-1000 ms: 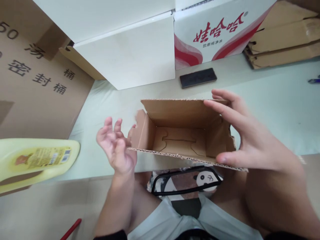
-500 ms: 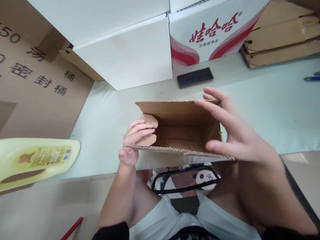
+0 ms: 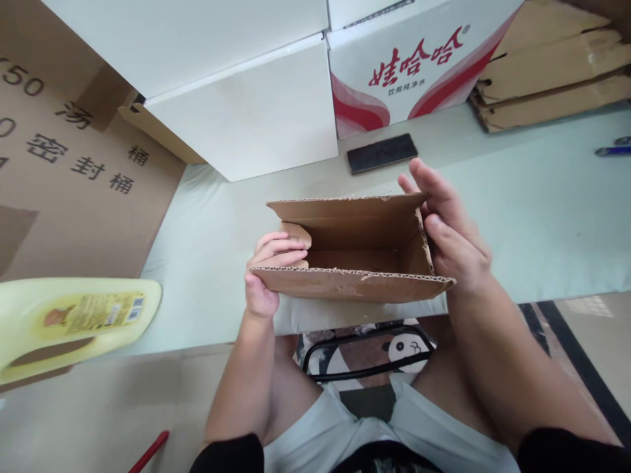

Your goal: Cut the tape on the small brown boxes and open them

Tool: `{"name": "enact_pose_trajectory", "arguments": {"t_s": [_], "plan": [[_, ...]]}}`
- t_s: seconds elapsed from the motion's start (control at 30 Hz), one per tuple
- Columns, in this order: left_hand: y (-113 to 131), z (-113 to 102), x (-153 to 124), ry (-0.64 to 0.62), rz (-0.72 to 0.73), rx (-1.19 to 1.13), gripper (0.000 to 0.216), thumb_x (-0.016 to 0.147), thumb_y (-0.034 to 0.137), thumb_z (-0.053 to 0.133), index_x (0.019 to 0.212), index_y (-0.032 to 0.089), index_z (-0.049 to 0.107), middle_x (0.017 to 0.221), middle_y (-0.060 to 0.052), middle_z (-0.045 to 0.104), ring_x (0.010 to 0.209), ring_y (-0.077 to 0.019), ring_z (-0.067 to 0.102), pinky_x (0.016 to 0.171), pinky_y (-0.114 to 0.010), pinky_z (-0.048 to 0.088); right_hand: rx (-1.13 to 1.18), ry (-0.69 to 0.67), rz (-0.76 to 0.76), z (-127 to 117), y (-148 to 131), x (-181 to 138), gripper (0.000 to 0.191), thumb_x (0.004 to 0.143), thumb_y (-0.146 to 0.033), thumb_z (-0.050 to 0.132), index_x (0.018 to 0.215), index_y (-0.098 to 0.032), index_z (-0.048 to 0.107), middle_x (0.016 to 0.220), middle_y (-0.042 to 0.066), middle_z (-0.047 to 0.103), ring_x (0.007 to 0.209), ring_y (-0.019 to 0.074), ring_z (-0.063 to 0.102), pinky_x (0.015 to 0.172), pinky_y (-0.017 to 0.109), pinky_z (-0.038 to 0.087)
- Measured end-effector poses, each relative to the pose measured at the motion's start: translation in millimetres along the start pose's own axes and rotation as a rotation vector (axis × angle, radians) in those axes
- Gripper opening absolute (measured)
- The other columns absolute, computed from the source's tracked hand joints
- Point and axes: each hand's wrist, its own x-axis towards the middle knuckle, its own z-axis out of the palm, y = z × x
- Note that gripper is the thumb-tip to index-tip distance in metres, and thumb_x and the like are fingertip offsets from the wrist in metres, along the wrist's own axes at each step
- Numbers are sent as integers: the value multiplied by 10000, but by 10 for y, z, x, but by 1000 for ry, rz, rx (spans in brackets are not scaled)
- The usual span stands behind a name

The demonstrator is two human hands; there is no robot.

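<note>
An open brown cardboard box [image 3: 352, 284] stands on the cloth-covered table in front of me, its top open and the inside bare. At its left end, my left hand [image 3: 269, 263] grips the edge, fingers inside over the small end flaps [image 3: 296, 232] and thumb on the outside of the near panel. My right hand [image 3: 453, 230] is against the right end, thumb along the outer side and fingers reaching round the far right corner. Part of those fingers is hidden behind the far panel.
Behind the box lies a black phone [image 3: 382, 153]. White cartons [image 3: 246, 112], a red-and-white printed carton [image 3: 404, 72] and folded cardboard [image 3: 552, 72] line the back. At left are a large brown carton [image 3: 93, 210] and a yellow bottle [image 3: 98, 335]. A blue pen-like item [image 3: 612, 151] lies far right.
My right hand has moved from over the box's right opening to the outside of its right end. The near panel is tipped so its outer face shows more. My left hand keeps its grip.
</note>
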Motion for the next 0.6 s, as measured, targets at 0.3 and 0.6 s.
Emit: {"name": "enact_pose_trajectory", "arguments": {"t_s": [0.3,0.6], "plan": [[-46,33,-54,52,-1,-32,634,1051,538,261,1000,271,834,1000,-77,794,1167,-282,652,1091,-481,490,81,23,219,29,-13,-4,469,919,-397,660,1382,-370,597,1513,15,607,1369,291,605,1103,467,559],[30,188,-74,333,-181,-247,329,880,428,705,1183,298,700,1127,-40,721,1037,-214,685,964,-372,558,206,32,151,14,32,1,361,861,-616,604,888,-300,777,1280,31,743,1302,369,616,1134,613,452]]}}
